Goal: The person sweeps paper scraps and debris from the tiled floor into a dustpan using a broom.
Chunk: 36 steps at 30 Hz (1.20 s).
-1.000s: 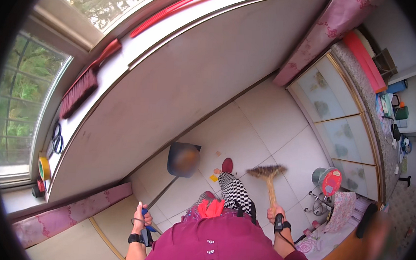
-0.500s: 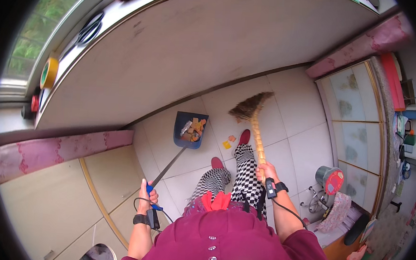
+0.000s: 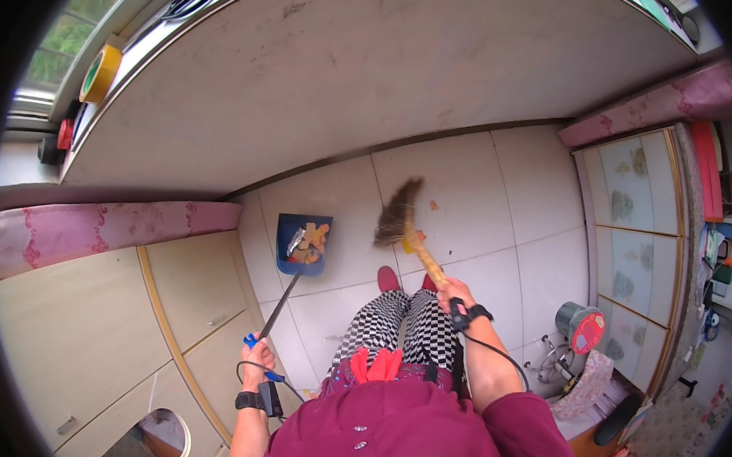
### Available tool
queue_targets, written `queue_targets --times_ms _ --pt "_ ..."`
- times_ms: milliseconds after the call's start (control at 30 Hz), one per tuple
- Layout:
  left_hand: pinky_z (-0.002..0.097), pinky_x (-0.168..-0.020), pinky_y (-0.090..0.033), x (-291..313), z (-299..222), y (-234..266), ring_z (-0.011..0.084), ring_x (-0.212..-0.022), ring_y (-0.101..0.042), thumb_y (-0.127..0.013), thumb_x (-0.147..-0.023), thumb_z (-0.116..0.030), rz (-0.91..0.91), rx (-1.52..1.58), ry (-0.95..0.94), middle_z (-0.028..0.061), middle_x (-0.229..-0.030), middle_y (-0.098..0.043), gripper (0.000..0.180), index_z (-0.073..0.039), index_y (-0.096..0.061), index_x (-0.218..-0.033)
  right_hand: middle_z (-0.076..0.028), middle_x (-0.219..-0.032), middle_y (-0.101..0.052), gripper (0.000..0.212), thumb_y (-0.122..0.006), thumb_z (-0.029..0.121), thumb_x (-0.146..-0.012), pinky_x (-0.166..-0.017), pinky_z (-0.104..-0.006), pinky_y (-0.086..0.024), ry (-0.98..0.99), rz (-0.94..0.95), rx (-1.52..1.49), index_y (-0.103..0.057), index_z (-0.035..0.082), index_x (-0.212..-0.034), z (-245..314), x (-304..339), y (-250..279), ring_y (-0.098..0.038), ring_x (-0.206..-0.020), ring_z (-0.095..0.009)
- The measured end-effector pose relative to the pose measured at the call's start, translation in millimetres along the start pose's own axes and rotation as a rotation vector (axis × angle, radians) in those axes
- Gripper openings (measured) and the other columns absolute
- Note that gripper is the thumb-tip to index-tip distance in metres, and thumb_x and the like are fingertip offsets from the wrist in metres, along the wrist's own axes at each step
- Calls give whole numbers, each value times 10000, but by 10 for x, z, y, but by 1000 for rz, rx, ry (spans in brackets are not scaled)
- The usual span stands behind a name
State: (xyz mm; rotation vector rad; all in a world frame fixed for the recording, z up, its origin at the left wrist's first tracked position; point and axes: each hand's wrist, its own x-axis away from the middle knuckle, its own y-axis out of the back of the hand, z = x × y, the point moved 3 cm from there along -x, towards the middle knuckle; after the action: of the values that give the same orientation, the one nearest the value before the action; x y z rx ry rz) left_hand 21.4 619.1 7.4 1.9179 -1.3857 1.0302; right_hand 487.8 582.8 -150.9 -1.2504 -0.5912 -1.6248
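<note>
My left hand [image 3: 258, 361] is closed round the blue grip of a long-handled dustpan [image 3: 314, 267]. Its blue pan lies on the tiled floor at the left, and in it are orange and yellow scraps [image 3: 313, 242] with a crumpled silvery piece. My right hand [image 3: 454, 296] grips the pale segmented handle of a broom [image 3: 400, 214]. The dark bristles, smeared by motion, are on the floor ahead of my feet, to the right of the pan and apart from it. A yellow scrap [image 3: 408, 247] lies against the bristles, and a small orange scrap [image 3: 434, 205] lies just right of them.
A wall [image 3: 350, 85] closes off the far side. Pale cabinets [image 3: 75, 328] stand at the left, panelled cabinets [image 3: 634, 236] at the right. A grey bin [image 3: 573, 317] and a metal-legged stand [image 3: 555, 361] are near my right. My red shoes [image 3: 388, 278] are close to the broom.
The broom has swung left, its bristles now nearer the dustpan and tilted. The dustpan sits further left in view. My right foot has drawn back, and the view has shifted.
</note>
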Motion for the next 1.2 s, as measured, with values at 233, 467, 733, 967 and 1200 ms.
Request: queue_targets --times_ms 233,467,733,967,1200 --pt "172 -326 -194 -144 -92 -104 35 -393 -261 -520 -782 -115 48 -59 9 -58 -537 -285 305 -110 -399 -1062 -39 -602 -404 187 -469 168 -826 -296 -185 -267 -73 -40 -608 -415 157 -1005 -423 700 621 -349 -400 -92" --pt "177 -328 -202 -154 -164 -606 43 -387 -278 -513 -782 -111 130 -210 -7 -48 -539 -297 342 -96 -384 -1098 -34 -599 -416 187 -486 203 -833 -307 -176 -280 84 -23 -598 -399 162 -993 -253 537 731 -353 -404 -85" --pt "183 -326 -189 -127 -448 -1155 42 -382 -255 -496 -778 -64 270 -380 10 -51 -532 -283 378 -101 -365 -1130 -34 -595 -429 195 -520 241 -785 -321 -194 -332 -92 6 -814 -367 167 -878 -1358 772 1355 -383 -410 -112" --pt "186 -328 -183 -220 -483 -1705 47 -384 -250 -492 -777 -65 380 -442 18 -45 -527 -273 421 -87 -329 -1165 -35 -575 -408 183 -483 269 -812 -305 -186 -307 -124 -225 -1041 -370 153 -897 -1847 1306 1705 -382 -406 -106" --pt "187 -320 -197 -214 -448 -2386 42 -376 -267 -484 -763 -50 387 -464 31 -46 -521 -285 414 -79 -346 -1152 -42 -595 -417 160 -472 213 -832 -309 -194 -318 244 -318 -862 -392 157 -959 -504 1093 1983 -393 -411 -111"
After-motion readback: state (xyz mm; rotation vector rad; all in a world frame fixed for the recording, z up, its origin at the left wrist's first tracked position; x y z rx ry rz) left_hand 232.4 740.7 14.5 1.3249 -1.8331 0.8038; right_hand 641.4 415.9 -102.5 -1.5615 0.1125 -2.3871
